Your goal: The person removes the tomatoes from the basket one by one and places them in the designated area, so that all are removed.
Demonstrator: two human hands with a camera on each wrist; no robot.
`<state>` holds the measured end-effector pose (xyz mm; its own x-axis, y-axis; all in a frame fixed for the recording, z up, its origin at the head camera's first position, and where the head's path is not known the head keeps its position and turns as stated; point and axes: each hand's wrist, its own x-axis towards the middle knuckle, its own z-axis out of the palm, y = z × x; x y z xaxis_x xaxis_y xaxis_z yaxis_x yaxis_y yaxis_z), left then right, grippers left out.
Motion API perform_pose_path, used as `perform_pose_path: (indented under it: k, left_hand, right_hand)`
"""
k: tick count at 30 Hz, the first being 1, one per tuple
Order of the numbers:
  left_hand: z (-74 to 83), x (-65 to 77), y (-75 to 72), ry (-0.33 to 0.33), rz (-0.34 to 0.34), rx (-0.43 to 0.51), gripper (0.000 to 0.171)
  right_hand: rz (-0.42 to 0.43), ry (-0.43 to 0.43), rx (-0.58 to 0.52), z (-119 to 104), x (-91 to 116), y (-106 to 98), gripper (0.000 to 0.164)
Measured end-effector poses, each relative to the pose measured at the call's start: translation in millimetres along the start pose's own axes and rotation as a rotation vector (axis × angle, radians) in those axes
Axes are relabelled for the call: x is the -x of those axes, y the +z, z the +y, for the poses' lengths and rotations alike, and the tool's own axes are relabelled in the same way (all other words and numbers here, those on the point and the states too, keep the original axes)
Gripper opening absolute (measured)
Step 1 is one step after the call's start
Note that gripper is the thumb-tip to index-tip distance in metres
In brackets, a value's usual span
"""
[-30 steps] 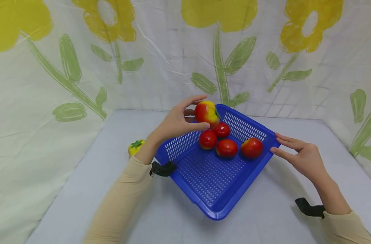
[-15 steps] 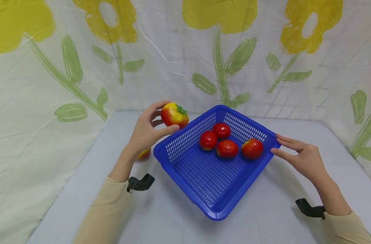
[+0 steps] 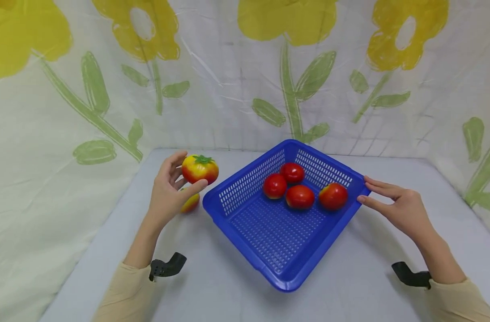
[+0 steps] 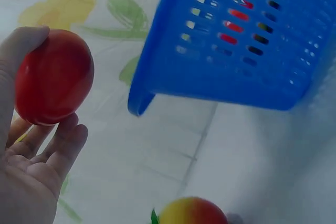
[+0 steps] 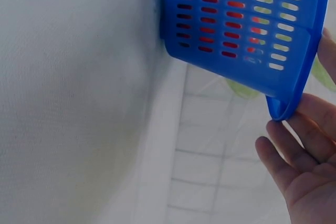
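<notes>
My left hand point(image 3: 164, 197) grips a red-and-yellow tomato point(image 3: 200, 170) with a green leafy top, held up to the left of the blue basket point(image 3: 265, 237). The left wrist view shows the red underside of this tomato point(image 4: 55, 77) between thumb and fingers. Just below the hand, a second red-and-yellow tomato point(image 3: 191, 204) sits on the table, partly hidden. With thumb and fingers, my right hand point(image 3: 402, 210) pinches the basket's right corner; in the right wrist view the fingers are at its rim point(image 5: 283, 111). Several red tomatoes point(image 3: 300, 197) lie inside, toward the back.
The basket, with slotted walls, stands cornerwise on the pale table point(image 3: 212, 286). A white curtain point(image 3: 220, 98) printed with yellow flowers hangs along the back and sides. A black strap mount point(image 3: 167, 266) is on my left wrist, another point(image 3: 411, 275) on my right.
My left hand has moved left and down, from over the basket's back-left side to beside it, carrying the tomato. The right hand and the basket have stayed put.
</notes>
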<state>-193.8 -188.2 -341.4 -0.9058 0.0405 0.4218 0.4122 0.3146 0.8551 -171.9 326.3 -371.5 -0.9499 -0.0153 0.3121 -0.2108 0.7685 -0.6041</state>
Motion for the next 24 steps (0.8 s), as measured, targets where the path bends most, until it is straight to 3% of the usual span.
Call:
perform_pose_path:
  k: [15, 24]
  left_hand:
    - [-38.8, 39.3, -31.4, -0.123, 0.277, -0.005, 0.073]
    - [-64.8, 42.5, -51.1, -0.244, 0.352, -0.074, 0.076]
  right_hand:
    - [0.000, -0.007, -0.012, -1, -1, 2, 0.059]
    - [0.000, -0.001, -0.018, -2, 0, 0, 0.059]
